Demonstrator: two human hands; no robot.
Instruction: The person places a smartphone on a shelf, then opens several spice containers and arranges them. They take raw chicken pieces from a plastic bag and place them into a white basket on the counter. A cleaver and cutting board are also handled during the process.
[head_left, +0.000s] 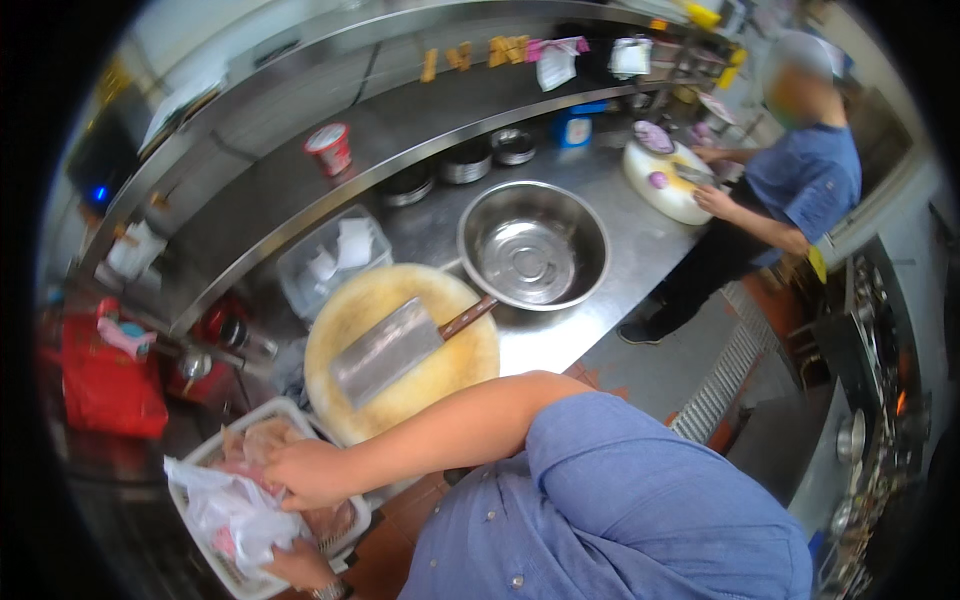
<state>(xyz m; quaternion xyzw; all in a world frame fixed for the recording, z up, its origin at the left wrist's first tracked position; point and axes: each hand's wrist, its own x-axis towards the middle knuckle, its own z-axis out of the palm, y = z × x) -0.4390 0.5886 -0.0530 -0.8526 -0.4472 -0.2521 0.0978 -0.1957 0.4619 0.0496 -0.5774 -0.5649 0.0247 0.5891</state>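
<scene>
A white plastic basket (281, 409) with raw meat (330, 517) in it stands at the lower left. A white plastic bag (232, 510) lies over the meat, with something pink showing through. My left hand (300, 564), a watch on its wrist, grips the bag's lower side. From above, my right hand (311, 469) reaches into the basket and grasps pinkish meat at the bag's edge; its fingertips are partly hidden. Beside the basket, a cleaver (390, 352) with a wooden handle rests flat on a round chopping block (465, 367).
A large steel bowl (532, 247) sits behind the block, near a clear plastic container (300, 262). Further along the steel counter, a co-worker (802, 165) cuts purple onions (658, 180) on a white block (682, 210). A steel shelf (420, 112) runs above; a red bag (112, 382) is at left.
</scene>
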